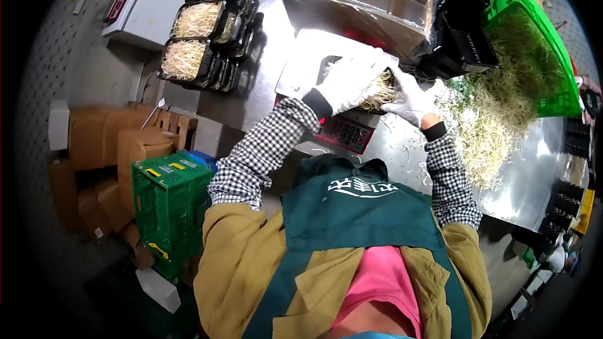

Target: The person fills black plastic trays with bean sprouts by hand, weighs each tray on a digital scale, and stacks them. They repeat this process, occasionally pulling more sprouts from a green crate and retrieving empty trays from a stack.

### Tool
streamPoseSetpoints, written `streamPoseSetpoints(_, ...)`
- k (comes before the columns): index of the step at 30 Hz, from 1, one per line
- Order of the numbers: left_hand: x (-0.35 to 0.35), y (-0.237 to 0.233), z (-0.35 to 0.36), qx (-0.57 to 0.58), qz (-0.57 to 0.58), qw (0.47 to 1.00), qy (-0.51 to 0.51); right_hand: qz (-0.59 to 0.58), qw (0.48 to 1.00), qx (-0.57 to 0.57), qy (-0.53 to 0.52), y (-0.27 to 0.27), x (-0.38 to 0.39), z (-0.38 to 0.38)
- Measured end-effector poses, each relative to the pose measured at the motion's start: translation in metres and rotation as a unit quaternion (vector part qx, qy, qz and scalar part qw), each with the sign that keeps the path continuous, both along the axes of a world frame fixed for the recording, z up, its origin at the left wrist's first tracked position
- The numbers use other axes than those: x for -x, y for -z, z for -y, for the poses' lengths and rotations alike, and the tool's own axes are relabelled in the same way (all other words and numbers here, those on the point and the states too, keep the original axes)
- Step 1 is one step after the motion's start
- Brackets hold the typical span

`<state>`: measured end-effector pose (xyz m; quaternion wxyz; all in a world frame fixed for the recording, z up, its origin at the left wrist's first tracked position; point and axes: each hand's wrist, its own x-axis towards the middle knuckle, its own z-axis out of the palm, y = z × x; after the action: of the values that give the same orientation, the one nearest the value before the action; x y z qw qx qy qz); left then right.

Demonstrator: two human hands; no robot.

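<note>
A black tray (328, 61) holding pale bean sprouts (380, 91) rests on a weighing scale (345, 130) with a red keypad panel. Across the tray's left part lies my left hand (353, 83), in a white glove, its fingers stretched over the sprouts and partly covering them. At the tray's right edge is my right hand (411, 99), also gloved, with thumb and fingers around the rim. Just right of that hand, a loose heap of sprouts (480, 135) spreads over the metal table (531, 172).
Stacked trays of sprouts (193, 20) stand at the table's left. A clear-topped box (358, 9) sits behind the scale, beside empty black trays (458, 37). A tilted green basket (556, 97) holds more sprouts at right. Green crates (169, 198) and cardboard boxes (141, 150) are on the left.
</note>
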<state>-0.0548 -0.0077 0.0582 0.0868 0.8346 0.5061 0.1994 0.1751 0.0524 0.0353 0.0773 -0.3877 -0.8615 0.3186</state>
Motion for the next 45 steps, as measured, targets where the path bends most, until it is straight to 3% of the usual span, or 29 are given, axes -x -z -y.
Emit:
streamPoseSetpoints(1,-0.008,0.012,0.000,-0.060,-0.010,0.998,-0.004,0.005,0.999,-0.045,0.010,0.007,-0.001,0.004)
streamPoseSetpoints(3,-0.012,0.025,-0.007,0.081,0.030,0.996,-0.019,0.090,0.995,-0.047,-0.001,0.016,-0.002,0.007)
streamPoseSetpoints(6,-0.014,0.025,-0.005,0.060,0.088,0.993,-0.043,0.035,0.992,-0.116,0.023,0.035,-0.003,0.016)
streamPoseSetpoints(11,-0.008,0.046,0.000,-0.010,0.069,0.997,-0.030,0.018,0.987,-0.159,0.007,0.000,-0.034,0.002)
streamPoseSetpoints(12,-0.008,0.043,0.000,0.054,0.069,0.996,-0.024,-0.010,0.989,-0.145,-0.009,-0.001,-0.052,-0.008)
streamPoseSetpoints(14,-0.009,0.044,0.000,0.040,0.040,0.998,-0.026,0.173,0.981,-0.084,0.034,-0.003,-0.093,-0.030)
streamPoseSetpoints(16,-0.011,0.039,0.000,0.044,0.024,0.999,-0.017,0.246,0.963,-0.094,0.063,-0.019,-0.100,-0.028)
streamPoseSetpoints(18,-0.011,0.051,0.000,-0.011,0.016,1.000,-0.016,0.207,0.964,-0.149,0.072,-0.048,-0.080,-0.012)
streamPoseSetpoints(19,-0.011,0.055,0.001,-0.039,0.011,0.999,-0.018,0.148,0.972,-0.178,0.037,-0.052,-0.061,-0.003)
streamPoseSetpoints(20,-0.011,0.052,0.003,-0.054,0.011,0.998,-0.023,0.014,0.996,-0.079,0.029,-0.032,-0.045,0.001)
streamPoseSetpoints(21,-0.012,0.046,0.003,-0.025,0.019,0.999,-0.029,-0.045,0.989,-0.139,-0.025,-0.018,-0.026,0.009)
streamPoseSetpoints(23,-0.012,0.035,0.003,0.031,0.034,0.998,-0.043,0.006,0.991,-0.137,0.001,-0.009,0.012,0.026)
streamPoseSetpoints(25,-0.009,0.037,0.003,0.032,0.058,0.997,-0.035,0.197,0.974,-0.111,0.016,-0.019,0.035,0.027)
streamPoseSetpoints(26,-0.008,0.039,0.003,0.032,0.071,0.996,-0.032,0.178,0.969,-0.170,0.004,0.001,0.033,0.026)
streamPoseSetpoints(30,-0.007,0.046,0.001,0.019,0.031,0.999,-0.026,0.172,0.969,-0.176,-0.028,0.007,0.021,0.017)
streamPoseSetpoints(34,-0.016,0.027,0.004,0.031,-0.049,0.998,-0.027,-0.025,0.987,-0.154,-0.023,0.001,-0.016,0.015)
streamPoseSetpoints(36,-0.017,0.031,0.006,0.025,-0.083,0.996,-0.032,0.002,0.998,-0.070,0.003,-0.023,-0.041,0.007)
streamPoseSetpoints(39,-0.011,0.027,0.008,-0.063,-0.047,0.997,0.000,0.056,0.996,0.064,0.039,-0.022,-0.099,-0.019)
streamPoseSetpoints(41,0.004,0.008,0.012,-0.072,0.016,0.997,0.018,0.191,0.971,-0.138,0.026,0.003,-0.143,-0.019)
streamPoseSetpoints(43,0.028,-0.015,0.022,-0.023,0.014,0.999,-0.038,0.380,0.918,-0.062,0.096,-0.033,-0.125,-0.013)
streamPoseSetpoints(44,0.044,-0.012,0.018,0.014,0.107,0.994,-0.033,0.350,0.927,-0.049,0.126,-0.037,-0.117,-0.008)
streamPoseSetpoints(45,0.063,-0.008,0.019,0.052,0.114,0.992,-0.016,0.307,0.938,-0.047,0.153,-0.019,-0.118,-0.010)
